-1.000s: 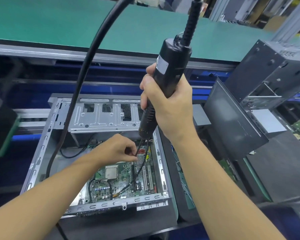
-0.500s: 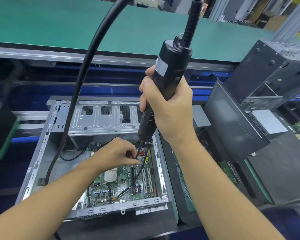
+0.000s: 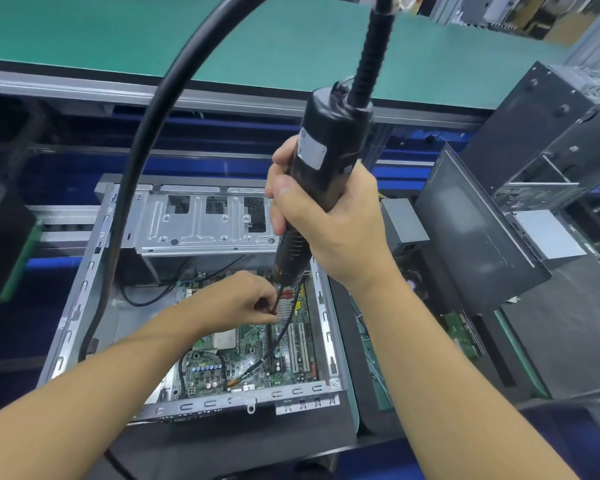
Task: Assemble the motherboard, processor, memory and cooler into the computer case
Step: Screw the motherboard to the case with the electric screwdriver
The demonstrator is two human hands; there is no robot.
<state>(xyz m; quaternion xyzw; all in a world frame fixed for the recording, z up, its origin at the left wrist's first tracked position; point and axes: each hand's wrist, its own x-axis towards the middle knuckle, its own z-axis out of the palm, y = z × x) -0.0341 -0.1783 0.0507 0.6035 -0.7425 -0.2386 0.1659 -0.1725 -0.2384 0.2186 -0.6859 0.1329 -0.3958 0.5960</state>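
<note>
An open grey computer case (image 3: pixel 84 285) lies flat in front of me with the green motherboard (image 3: pixel 257 362) inside it. A silver processor (image 3: pixel 225 339) sits in its socket, partly hidden by my left wrist. My right hand (image 3: pixel 329 220) grips a black electric screwdriver (image 3: pixel 323 168), held upright over the board's upper right part. My left hand (image 3: pixel 239 301) is down inside the case, its fingertips pinching the screwdriver's thin bit (image 3: pixel 277 304) near the tip. The tip and any screw are hidden by the fingers.
A thick black cable (image 3: pixel 146 140) arcs from the screwdriver's top down the case's left side. A black case with a raised panel (image 3: pixel 478 233) stands at right, more boards (image 3: pixel 465 334) beside it. A green conveyor belt (image 3: pixel 222 43) runs behind.
My left hand and the screwdriver shifted slightly up the board; the view moved a little closer. Both grips are unchanged.
</note>
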